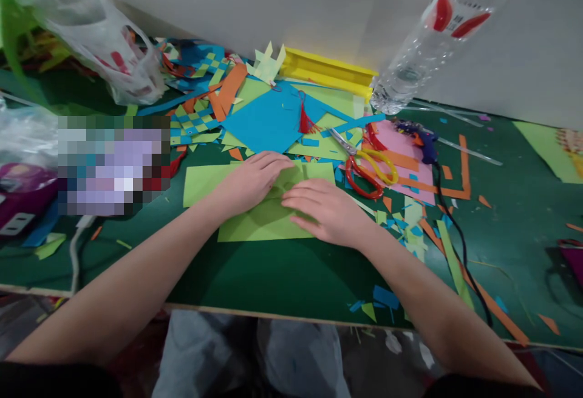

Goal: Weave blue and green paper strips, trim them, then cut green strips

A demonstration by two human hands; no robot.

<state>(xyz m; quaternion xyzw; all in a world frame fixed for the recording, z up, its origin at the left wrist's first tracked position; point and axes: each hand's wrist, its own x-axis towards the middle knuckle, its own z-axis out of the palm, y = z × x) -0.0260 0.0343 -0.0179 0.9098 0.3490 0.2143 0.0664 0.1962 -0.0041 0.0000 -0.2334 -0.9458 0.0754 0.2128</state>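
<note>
Light green paper point(264, 225) lies on the green table in front of me, its pieces or layers overlapping at slight offsets. My left hand point(255, 180) rests on its upper part, with the fingers stretched toward the right. Beside it my right hand point(325, 211) lies on the paper's right part, fingers pointing left and slightly apart. The fingertips of both hands are close together near the paper's middle. Red and yellow handled scissors point(364, 167) lie open to the right, beyond my right hand.
Blue paper point(268, 115), a red tassel point(307, 115) and a yellow tray point(328, 73) are at the back. A plastic bottle point(410, 64) and a glue gun point(426, 143) with a black cable stand right. Scraps, a white bag point(104, 45) and a blurred device point(122, 167) are left.
</note>
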